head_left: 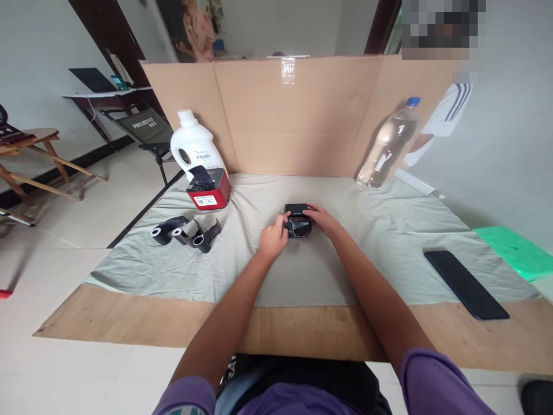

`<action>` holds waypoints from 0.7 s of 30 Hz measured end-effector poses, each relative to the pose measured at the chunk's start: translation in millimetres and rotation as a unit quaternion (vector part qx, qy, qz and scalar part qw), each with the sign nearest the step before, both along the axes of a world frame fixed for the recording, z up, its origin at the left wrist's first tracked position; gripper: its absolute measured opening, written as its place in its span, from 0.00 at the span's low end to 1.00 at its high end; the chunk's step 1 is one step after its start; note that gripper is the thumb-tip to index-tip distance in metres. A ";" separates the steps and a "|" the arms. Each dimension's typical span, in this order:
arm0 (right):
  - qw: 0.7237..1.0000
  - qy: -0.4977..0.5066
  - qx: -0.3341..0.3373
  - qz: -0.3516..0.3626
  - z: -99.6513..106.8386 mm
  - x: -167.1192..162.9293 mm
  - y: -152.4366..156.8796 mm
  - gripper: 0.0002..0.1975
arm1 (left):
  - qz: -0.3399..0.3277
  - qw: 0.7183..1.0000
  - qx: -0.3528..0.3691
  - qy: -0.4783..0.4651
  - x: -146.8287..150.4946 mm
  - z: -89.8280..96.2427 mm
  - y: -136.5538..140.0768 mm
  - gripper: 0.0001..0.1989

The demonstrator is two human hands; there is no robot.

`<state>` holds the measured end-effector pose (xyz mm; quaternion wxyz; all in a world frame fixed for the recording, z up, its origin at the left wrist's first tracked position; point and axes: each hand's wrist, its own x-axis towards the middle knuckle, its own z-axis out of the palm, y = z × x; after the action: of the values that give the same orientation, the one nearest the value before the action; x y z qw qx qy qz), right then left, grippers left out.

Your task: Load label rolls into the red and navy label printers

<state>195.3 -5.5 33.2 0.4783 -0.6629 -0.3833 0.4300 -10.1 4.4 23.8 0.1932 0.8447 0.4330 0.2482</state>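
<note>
A small black box-like device [298, 221] sits on the grey cloth in front of me; it looks like a compact printer, with a flat panel at its far side and a shiny dark part nearer me. My left hand [273, 237] grips its left side, fingers curled and thumb on top. From the right, my right hand [322, 218] holds the far right corner, fingertips on the panel. Left of my hands lie several dark rolls [201, 243] with loose ends. Behind them stands a red and black box-shaped machine [209, 189] with a white label and a dark strip on top.
A white detergent jug [194, 141] stands behind the red machine. A clear bottle [386, 147] with a blue cap leans at the back right, against a cardboard screen [294, 121]. A dark phone-like slab [466, 283] lies right. One person stands beyond the screen, another at the right.
</note>
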 end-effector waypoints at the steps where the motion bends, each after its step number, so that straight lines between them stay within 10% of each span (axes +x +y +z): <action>1: 1.000 0.003 0.001 0.003 -0.4 -0.6 0.6 0.32 | -0.001 1.000 -0.001 0.000 0.0 -0.1 0.4 0.19; 21: 1.000 -0.009 -0.015 -0.015 3.5 -6.5 -0.6 0.26 | -0.001 0.996 -0.058 -0.069 -4.3 -7.4 -0.7 0.22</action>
<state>188.8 -6.1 36.7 0.4709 -0.6796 -0.3713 0.4225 -14.4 3.7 16.4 0.2712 0.8136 0.4315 0.2800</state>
